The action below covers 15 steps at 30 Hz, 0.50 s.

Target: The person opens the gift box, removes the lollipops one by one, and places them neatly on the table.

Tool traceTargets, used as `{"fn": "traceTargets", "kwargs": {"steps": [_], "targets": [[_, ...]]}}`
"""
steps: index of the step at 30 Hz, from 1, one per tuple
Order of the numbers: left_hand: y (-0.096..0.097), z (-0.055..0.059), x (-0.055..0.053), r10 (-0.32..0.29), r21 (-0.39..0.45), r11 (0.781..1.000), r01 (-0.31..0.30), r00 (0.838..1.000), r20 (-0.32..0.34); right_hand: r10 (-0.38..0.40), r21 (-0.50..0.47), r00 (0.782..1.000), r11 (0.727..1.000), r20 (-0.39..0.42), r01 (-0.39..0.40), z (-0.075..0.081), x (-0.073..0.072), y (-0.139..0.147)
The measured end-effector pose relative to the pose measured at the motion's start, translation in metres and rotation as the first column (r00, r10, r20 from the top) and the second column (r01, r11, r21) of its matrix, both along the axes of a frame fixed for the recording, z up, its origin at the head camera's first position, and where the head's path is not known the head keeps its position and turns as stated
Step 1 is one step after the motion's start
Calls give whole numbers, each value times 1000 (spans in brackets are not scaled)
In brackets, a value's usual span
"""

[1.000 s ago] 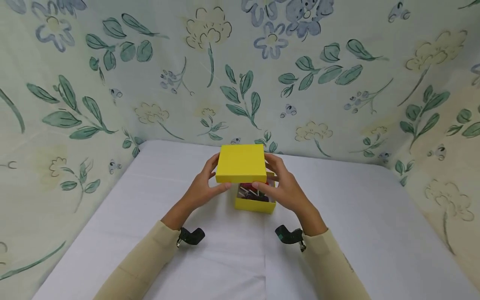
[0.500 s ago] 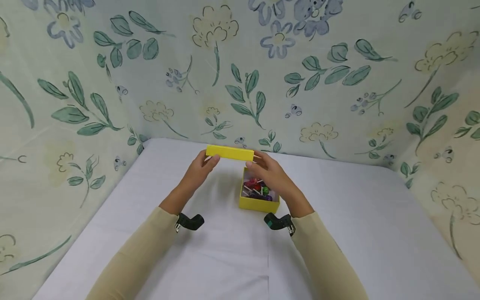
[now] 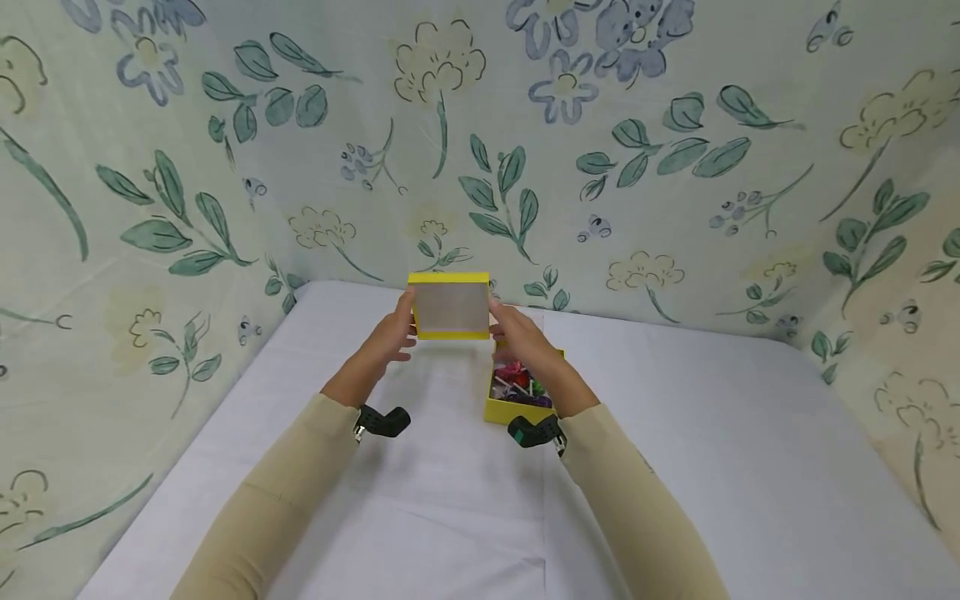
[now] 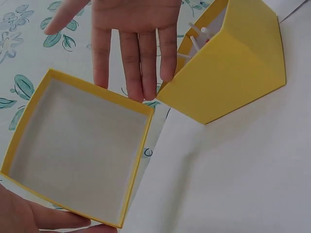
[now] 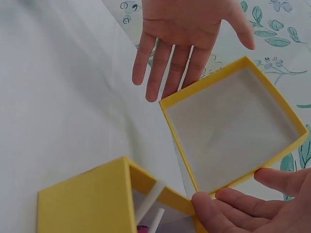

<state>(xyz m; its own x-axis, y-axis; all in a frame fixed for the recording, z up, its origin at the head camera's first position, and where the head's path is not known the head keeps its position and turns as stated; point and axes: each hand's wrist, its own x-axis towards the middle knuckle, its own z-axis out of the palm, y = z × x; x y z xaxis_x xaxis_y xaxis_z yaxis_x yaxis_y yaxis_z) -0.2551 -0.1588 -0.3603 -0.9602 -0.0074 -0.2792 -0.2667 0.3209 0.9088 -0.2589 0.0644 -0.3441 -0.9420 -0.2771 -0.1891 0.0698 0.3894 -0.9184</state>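
Observation:
A yellow box lid is held up between my two hands, its pale, hollow inside facing me. My left hand presses the lid's left side with extended fingers. On the opposite side, my right hand supports it the same way; its straight fingers touch the rim in the left wrist view. Below my right hand stands the yellow box, uncovered and partly hidden by that hand and wrist. Inside it lie several wrapped lollipops, red, green and dark, with white sticks.
A white cloth covers the table, with creases toward the front. Behind and at both sides hangs a floral fabric backdrop. Dark wrist-camera mounts project inward from both wrists, the right one close to the box.
My hands have tipped the lid from top side up to upright, so its inside now faces me. It has also shifted slightly left, away from the box, and the lollipops came into fuller view.

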Motion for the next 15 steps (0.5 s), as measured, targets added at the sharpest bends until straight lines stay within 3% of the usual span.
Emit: {"fn": "traceTargets", "kwargs": {"steps": [9, 15], "targets": [[-5, 2, 3, 37, -127, 991, -39, 999, -23, -76, -11, 993, 997, 92, 77, 5, -1, -15], [-5, -8, 1, 67, -269, 962, -51, 997, 48, -51, 70, 987, 997, 150, 41, 6, 2, -25]]}}
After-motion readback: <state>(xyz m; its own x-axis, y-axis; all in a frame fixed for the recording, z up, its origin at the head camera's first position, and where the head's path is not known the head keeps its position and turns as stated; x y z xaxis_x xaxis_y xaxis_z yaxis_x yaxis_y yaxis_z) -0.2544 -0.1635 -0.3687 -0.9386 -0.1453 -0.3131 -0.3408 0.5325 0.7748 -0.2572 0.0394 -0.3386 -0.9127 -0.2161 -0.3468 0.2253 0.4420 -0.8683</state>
